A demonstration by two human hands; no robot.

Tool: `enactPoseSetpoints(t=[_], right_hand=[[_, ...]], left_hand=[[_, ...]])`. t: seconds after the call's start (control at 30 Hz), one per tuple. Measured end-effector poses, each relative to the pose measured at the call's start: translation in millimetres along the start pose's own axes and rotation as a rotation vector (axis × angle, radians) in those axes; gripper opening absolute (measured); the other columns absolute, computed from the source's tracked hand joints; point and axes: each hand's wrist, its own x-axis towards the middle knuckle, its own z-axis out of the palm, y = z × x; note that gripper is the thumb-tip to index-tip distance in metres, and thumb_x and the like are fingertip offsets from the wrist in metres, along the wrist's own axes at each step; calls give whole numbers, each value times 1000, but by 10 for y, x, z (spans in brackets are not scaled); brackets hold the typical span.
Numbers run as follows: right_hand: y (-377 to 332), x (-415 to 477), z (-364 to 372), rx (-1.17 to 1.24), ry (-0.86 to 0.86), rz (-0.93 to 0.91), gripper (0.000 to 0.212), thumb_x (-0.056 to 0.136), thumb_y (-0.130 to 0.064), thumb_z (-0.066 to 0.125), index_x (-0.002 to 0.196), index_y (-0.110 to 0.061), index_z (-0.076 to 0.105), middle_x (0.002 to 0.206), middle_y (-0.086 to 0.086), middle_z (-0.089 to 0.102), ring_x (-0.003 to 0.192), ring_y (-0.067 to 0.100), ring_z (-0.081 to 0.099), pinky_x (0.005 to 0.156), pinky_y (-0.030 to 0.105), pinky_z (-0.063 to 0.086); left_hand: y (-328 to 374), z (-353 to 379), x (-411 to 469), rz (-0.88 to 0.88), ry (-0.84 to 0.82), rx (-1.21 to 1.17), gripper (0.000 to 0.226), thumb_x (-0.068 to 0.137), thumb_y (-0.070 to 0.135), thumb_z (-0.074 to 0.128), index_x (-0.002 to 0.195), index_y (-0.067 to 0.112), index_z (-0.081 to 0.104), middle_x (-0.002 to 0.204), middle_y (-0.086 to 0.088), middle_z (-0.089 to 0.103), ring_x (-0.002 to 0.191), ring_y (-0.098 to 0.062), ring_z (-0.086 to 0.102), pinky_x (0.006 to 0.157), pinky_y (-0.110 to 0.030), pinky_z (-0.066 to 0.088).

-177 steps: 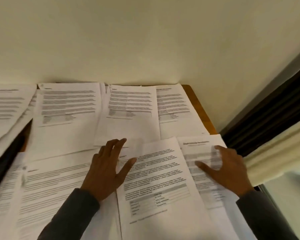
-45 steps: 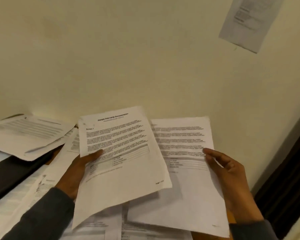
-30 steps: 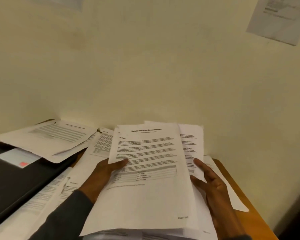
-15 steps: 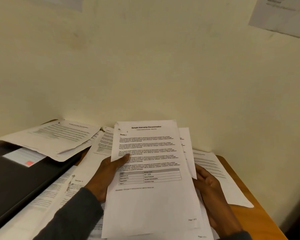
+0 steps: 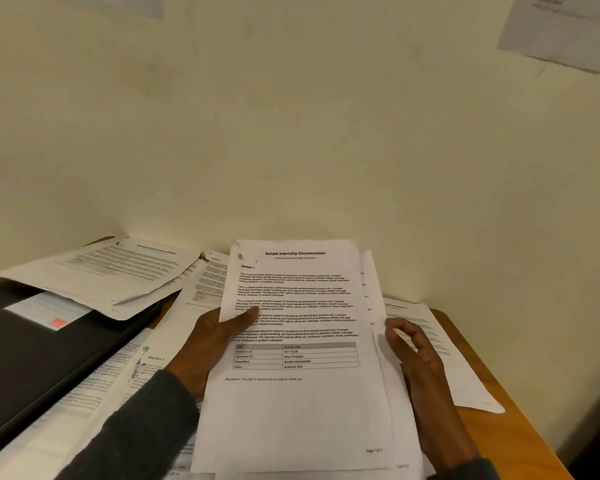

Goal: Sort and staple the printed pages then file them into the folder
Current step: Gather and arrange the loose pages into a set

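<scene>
- stack of pages (image 5: pixel 302 403) held over the desk (image 5: pixel 492 431), long axis toward the wall.
- left hand (image 5: pixel 208 344) grips its left edge; right hand (image 5: pixel 413 351) pinches its right edge.
- black folder (image 5: pixel 32 341) lies left, nearer the left hand.

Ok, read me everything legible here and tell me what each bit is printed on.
"Sample Internship Documentation": title of the top page of the stack gripped by the left hand and right hand.
"Section 1": heading, same page.
"Department", "Sample Administration": its table.
Too blurred: body text, page footer, loose pages, folder label, wall sheet.
</scene>
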Motion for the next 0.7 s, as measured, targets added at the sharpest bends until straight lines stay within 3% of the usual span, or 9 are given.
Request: enactPoseSetpoints(t=[0.07,0.13,0.23,0.3,0.4,0.47,0.53,0.63,0.7], right_hand=[[3,-2,28,98,-56,102,51,77,-25,76,123,-27,54,119,1,67,105,29,66,77,40,60],[-7,-24,62,145,-164,181,53,77,-15,71,127,-23,53,114,5,72,101,31,70,87,50,57],[-5,-89,120,31,-293,154,41,81,-13,69,121,-18,61,111,4,74,101,26,71,91,46,56],[18,-115,156,-34,-307,127,42,79,-16,71,120,-23,61,111,0,74,101,21,71,88,41,58],[19,-141,186,-75,-312,127,47,76,-19,74,120,-27,59,108,-7,74,100,16,71,85,34,59],[-3,-136,156,-85,-328,126,51,75,-17,75,123,-26,58,111,-6,73,103,17,70,90,38,57],[-21,-113,89,-61,-359,156,53,75,-13,76,122,-27,57,112,-4,74,104,19,70,90,39,57],[-29,-101,38,-49,-391,206,63,68,-18,84,122,-26,54,108,0,75,99,22,72,81,38,60],[-2,-109,64,-57,-388,200,71,62,-27,88,123,-26,53,109,-2,75,100,23,72,80,40,60]], left_hand=[[-11,11,6,12,-1,-19,42,76,32,65,115,19,60,98,-7,77,82,-33,74,64,-41,62],[-11,47,-9,23,-24,-43,48,72,38,71,115,21,59,99,-6,76,83,-33,74,63,-40,62],[1,98,-16,38,-40,8,93,36,64,88,114,22,60,100,-5,76,85,-31,74,61,-36,60],[-8,98,5,44,-33,25,104,25,66,88,114,21,60,100,-4,77,86,-29,74,62,-34,60],[-21,93,17,36,-46,59,98,29,64,89,112,19,61,100,-5,76,86,-27,74,63,-34,60],[-14,90,-9,47,-46,54,85,38,59,89,109,19,62,102,-7,76,84,-26,75,62,-33,60],[-13,55,-8,58,-27,20,86,40,56,90,112,18,62,101,-7,76,84,-28,74,61,-33,60],[-11,2,-3,33,-3,-37,64,63,35,81,120,15,59,103,-10,75,85,-32,74,62,-38,61],[-27,-21,-8,13,-17,-22,78,55,38,88,123,16,58,105,-10,75,88,-33,73,66,-41,61]])
